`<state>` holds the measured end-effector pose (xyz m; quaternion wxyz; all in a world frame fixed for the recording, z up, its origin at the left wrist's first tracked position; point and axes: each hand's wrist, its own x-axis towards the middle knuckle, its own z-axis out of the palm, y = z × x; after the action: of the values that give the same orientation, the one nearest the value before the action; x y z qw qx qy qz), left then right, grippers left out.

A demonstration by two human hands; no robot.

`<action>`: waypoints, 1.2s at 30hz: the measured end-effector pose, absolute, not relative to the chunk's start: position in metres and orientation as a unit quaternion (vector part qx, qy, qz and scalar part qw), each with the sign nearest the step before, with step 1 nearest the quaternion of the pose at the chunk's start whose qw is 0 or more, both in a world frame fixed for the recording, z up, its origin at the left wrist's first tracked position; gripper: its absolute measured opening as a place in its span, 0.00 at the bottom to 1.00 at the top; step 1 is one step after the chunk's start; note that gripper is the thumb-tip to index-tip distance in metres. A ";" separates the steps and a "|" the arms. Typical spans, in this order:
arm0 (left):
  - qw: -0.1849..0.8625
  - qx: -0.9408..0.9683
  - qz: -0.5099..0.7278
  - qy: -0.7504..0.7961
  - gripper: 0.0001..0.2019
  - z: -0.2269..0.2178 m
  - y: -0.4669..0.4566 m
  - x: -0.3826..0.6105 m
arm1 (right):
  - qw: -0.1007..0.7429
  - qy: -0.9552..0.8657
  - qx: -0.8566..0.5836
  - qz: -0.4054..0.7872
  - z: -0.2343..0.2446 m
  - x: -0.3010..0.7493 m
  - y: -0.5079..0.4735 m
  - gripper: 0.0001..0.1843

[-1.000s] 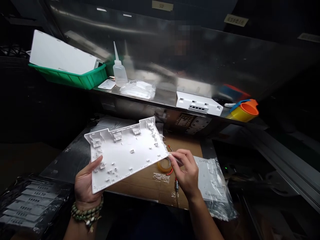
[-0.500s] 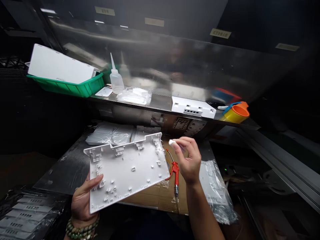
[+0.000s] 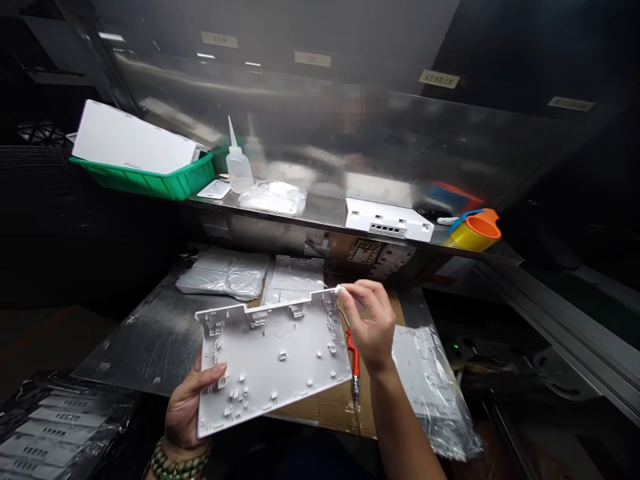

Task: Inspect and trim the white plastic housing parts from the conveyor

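My left hand (image 3: 187,407) grips the left end of a white plastic housing cover (image 3: 295,333), thumb on its inner face and fingers behind. Clips and posts on that inner face point towards me, and the cover is tilted. Between the thumb and fingertips of my right hand (image 3: 369,320) is a small white wad (image 3: 339,290), perhaps cloth or cotton. It is at the cover's upper right corner and seems to touch the edge. Below my right hand lies a red air blow gun (image 3: 354,357), partly hidden by the cover and hand.
Bagged white panels (image 3: 223,272) lie at the back of the bench, with another bagged stack (image 3: 430,387) at right. The shelf bears a green basket (image 3: 145,180), a squeeze bottle (image 3: 239,167), a white housing (image 3: 387,219) and a yellow-orange cup (image 3: 475,232). Cardboard (image 3: 310,408) covers the bench middle.
The cover has moved right and slightly down with my left hand. The white wad in my right hand, formerly apart from the cover, is now at its upper right corner.
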<state>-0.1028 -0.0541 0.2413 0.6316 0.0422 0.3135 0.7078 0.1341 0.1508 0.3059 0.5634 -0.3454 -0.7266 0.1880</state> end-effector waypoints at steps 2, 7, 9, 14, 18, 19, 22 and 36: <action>0.615 0.054 0.717 0.323 0.39 0.239 -0.051 -0.100 | 0.557 -0.725 -0.365 0.176 0.303 0.137 0.155 0.06; 0.555 0.081 0.732 0.386 0.44 0.262 -0.033 -0.071 | 0.572 -0.710 -0.350 0.214 0.312 0.126 0.138 0.05; 0.548 0.112 0.720 0.411 0.43 0.275 -0.024 -0.055 | 0.568 -0.725 -0.302 0.245 0.321 0.114 0.118 0.05; 0.518 0.195 0.705 0.443 0.35 0.288 -0.011 -0.025 | 0.562 -0.754 -0.214 0.263 0.326 0.090 0.086 0.10; 0.538 0.201 0.704 0.418 0.34 0.282 -0.011 -0.018 | 0.562 -0.744 -0.255 0.255 0.319 0.090 0.086 0.08; 0.548 0.198 0.702 0.409 0.35 0.280 -0.011 -0.018 | 0.563 -0.740 -0.263 0.257 0.318 0.090 0.085 0.08; 0.563 0.191 0.697 0.401 0.38 0.277 -0.010 -0.016 | 0.561 -0.754 -0.236 0.247 0.318 0.090 0.082 0.09; 0.573 0.014 0.791 0.212 0.33 0.191 -0.062 -0.141 | 0.289 -0.719 -0.583 0.244 0.082 0.133 0.157 0.10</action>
<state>-0.1413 -0.0623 0.1914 0.5732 0.0142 0.2118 0.7915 0.1335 0.1573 0.0818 0.2891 -0.5830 -0.7190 0.2441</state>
